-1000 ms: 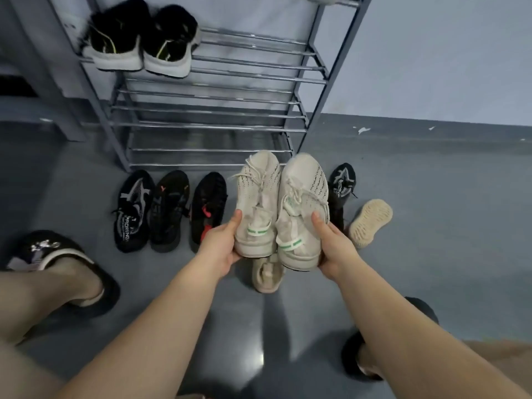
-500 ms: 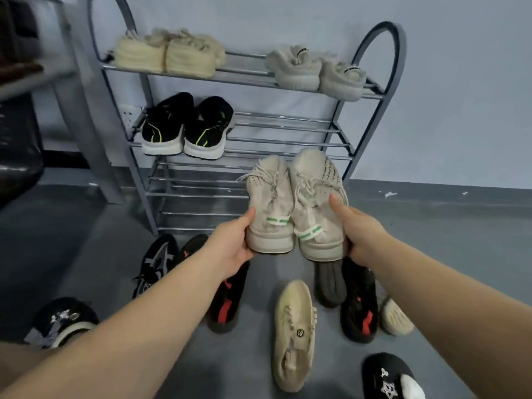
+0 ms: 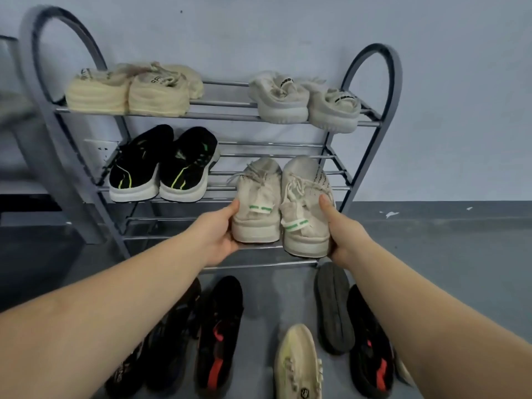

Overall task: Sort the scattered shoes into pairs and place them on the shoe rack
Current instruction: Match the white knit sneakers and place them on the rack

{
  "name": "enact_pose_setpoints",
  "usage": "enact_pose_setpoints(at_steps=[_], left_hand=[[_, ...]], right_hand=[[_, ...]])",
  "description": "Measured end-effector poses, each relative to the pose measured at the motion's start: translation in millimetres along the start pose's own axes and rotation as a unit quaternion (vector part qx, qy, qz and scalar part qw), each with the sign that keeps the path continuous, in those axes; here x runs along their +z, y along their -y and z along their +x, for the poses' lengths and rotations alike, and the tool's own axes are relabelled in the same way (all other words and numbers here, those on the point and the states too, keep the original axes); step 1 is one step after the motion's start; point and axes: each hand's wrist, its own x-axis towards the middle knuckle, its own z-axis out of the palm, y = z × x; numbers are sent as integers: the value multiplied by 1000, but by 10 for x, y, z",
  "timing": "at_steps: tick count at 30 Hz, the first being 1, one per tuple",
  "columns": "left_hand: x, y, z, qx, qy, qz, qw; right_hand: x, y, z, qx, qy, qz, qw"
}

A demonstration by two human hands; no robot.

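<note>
Two beige knit sneakers, heels toward the camera and toes toward the wall, are held side by side and touching in front of the shoe rack [image 3: 371,133], level with its second shelf and to the right of the black pair with green stripes [image 3: 164,165] that stands there. The left beige sneaker [image 3: 257,203] is gripped by the left hand [image 3: 218,237]: the thumb lies along its outer side, the fingers pass beneath the sole and are hidden. The right beige sneaker [image 3: 306,208] is gripped likewise by the right hand [image 3: 342,237], thumb up its outer side, fingers hidden below. Each heel carries a white tab with a green stripe. Whether the toes rest on the shelf bars or hang just above them cannot be told.

On the top shelf stand a cream pair [image 3: 129,90] at the left and a pale grey pair [image 3: 305,102] at the right. The bars behind the held sneakers show nothing on them. On the grey floor [image 3: 446,254] below the rack lie a black shoe with red marks [image 3: 218,335], further dark shoes [image 3: 161,347] partly covered by the left forearm, a cream shoe [image 3: 298,364], an upturned dark sole [image 3: 334,306] and another black shoe with red [image 3: 371,344] beside the right forearm.
</note>
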Motion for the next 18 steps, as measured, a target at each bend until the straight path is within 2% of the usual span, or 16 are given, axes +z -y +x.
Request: enact_pose_setpoints(at_steps=[4, 7, 9, 11, 13, 15, 18], left_hand=[[80, -17, 168, -2, -15, -60, 998], [90, -4, 268, -4, -18, -71, 997], [106, -9, 309, -2, -13, -79, 997], [104, 0, 354, 3, -8, -70, 997], [91, 17, 350, 19, 9, -18, 1000], [50, 31, 342, 53, 55, 104, 992], [0, 57, 338, 101, 89, 298, 945]], right_hand=[[61, 19, 140, -13, -55, 22, 998], [93, -7, 197, -20, -86, -4, 996], [81, 1, 195, -23, -69, -2, 997], [45, 41, 128, -12, -18, -10, 1000], [-32, 69, 52, 4, 46, -72, 996], [-100, 90, -14, 5, 105, -122, 987], [-115, 77, -122, -37, 139, -175, 974]])
